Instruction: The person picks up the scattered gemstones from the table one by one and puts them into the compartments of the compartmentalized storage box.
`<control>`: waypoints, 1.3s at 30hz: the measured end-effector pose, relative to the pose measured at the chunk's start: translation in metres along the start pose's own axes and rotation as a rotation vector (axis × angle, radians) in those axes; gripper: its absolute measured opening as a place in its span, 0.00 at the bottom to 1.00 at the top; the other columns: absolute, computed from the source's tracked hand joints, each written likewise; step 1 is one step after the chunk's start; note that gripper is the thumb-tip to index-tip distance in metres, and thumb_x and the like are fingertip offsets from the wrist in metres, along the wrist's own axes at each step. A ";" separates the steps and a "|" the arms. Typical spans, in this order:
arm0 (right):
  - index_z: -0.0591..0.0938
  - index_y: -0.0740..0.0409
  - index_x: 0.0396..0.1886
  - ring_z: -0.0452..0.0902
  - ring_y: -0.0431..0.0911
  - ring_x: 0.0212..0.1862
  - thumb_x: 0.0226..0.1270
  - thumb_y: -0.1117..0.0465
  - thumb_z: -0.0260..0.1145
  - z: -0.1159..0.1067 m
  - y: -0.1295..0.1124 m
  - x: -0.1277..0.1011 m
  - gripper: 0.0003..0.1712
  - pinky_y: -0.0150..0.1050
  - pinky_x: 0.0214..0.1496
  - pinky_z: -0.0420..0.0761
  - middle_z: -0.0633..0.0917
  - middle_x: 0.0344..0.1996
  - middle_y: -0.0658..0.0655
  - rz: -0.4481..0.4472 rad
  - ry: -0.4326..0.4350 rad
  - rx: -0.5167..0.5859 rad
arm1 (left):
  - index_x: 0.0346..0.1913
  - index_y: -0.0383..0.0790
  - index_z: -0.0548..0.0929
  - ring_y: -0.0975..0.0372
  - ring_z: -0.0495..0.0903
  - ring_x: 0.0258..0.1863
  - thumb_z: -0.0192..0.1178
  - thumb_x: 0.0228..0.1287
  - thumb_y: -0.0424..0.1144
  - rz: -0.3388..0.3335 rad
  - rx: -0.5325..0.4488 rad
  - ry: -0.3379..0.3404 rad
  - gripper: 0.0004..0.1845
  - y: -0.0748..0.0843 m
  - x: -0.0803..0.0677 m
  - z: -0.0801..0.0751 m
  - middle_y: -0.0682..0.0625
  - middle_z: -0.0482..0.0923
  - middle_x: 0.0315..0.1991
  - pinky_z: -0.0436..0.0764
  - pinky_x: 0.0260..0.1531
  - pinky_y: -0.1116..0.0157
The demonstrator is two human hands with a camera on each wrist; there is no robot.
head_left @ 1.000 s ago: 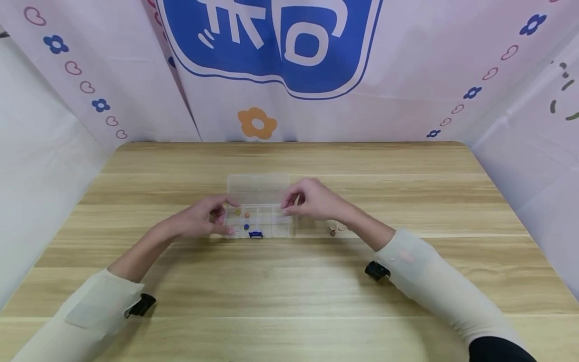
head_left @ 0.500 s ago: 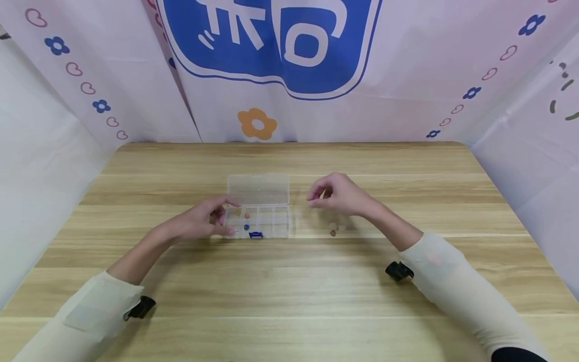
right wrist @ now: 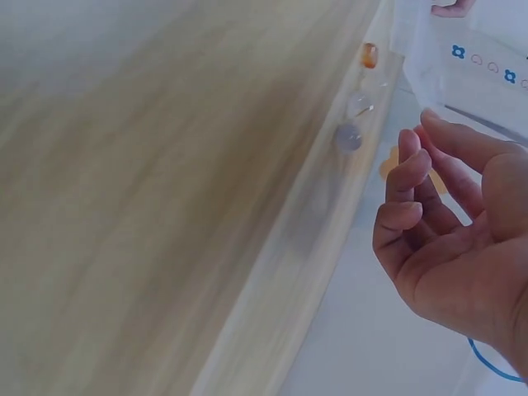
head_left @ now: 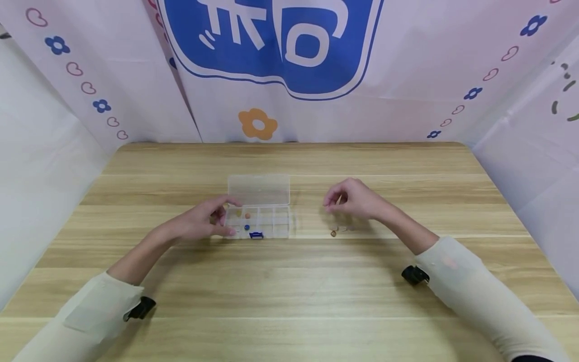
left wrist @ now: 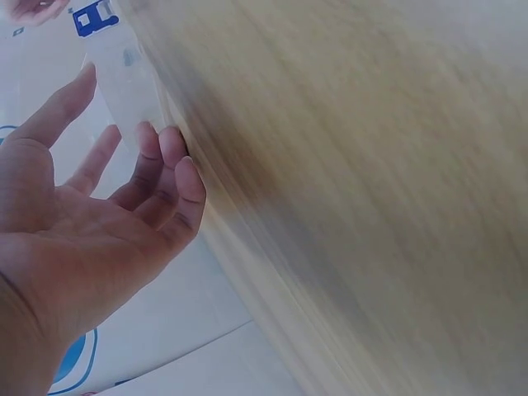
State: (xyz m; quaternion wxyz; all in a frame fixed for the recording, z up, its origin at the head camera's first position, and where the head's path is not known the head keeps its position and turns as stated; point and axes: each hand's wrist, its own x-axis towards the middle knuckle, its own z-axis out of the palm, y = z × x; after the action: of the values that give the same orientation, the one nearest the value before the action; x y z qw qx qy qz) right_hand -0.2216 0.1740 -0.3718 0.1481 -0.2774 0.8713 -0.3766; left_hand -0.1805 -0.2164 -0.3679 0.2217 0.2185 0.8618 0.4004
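Both hands work low over the wooden table (head_left: 289, 281). At the left, the left hand (head_left: 203, 221) rests against the left end of a clear plastic compartment box (head_left: 259, 220), thumb on the far edge and fingers on the near edge, lightly curled round that end to steady it; the left wrist view shows the fingers only loosely bent. Its lid (head_left: 258, 189) stands open on the far side. Inside lie an orange bead (head_left: 247, 215) and a blue bead (head_left: 246, 227), with a blue clasp (head_left: 256, 235) on the near wall.

Further right, well apart from the box, the right hand (head_left: 355, 198) hovers with fingers loosely curled and holding nothing, just above a few small beads (head_left: 336, 231) on the table: one brownish, the others pale and nearly clear (right wrist: 348, 137).

These beads look light, hard, smooth and round, so likely to roll or slip; a fingertip pinch across the middle would suit best.
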 end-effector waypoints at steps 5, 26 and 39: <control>0.89 0.65 0.37 0.81 0.46 0.36 0.65 0.71 0.73 -0.002 0.005 -0.006 0.02 0.35 0.41 0.81 0.88 0.31 0.53 0.017 -0.036 0.001 | 0.68 0.32 0.71 0.57 0.69 0.34 0.71 0.66 0.33 -0.007 -0.017 -0.001 0.31 0.000 0.000 0.000 0.47 0.70 0.34 0.71 0.32 0.66; 0.91 0.61 0.33 0.79 0.42 0.32 0.60 0.68 0.78 0.004 0.012 -0.011 0.03 0.32 0.34 0.79 0.89 0.31 0.50 -0.006 -0.135 0.009 | 0.69 0.30 0.72 0.57 0.70 0.33 0.70 0.66 0.32 -0.001 -0.005 -0.016 0.31 -0.003 0.003 -0.001 0.47 0.72 0.33 0.72 0.33 0.66; 0.91 0.62 0.32 0.79 0.41 0.31 0.62 0.67 0.78 0.003 0.010 -0.010 0.02 0.32 0.33 0.78 0.89 0.30 0.50 -0.026 -0.145 -0.021 | 0.68 0.29 0.72 0.57 0.70 0.33 0.71 0.64 0.31 0.003 -0.014 -0.015 0.32 -0.001 0.005 -0.002 0.47 0.71 0.32 0.72 0.32 0.66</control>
State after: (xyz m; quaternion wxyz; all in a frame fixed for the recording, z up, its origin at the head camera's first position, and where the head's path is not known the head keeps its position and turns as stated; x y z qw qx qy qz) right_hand -0.2155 0.1840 -0.3812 0.2030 -0.3166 0.8586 -0.3485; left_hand -0.1859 -0.2160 -0.3685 0.2289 0.2212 0.8571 0.4050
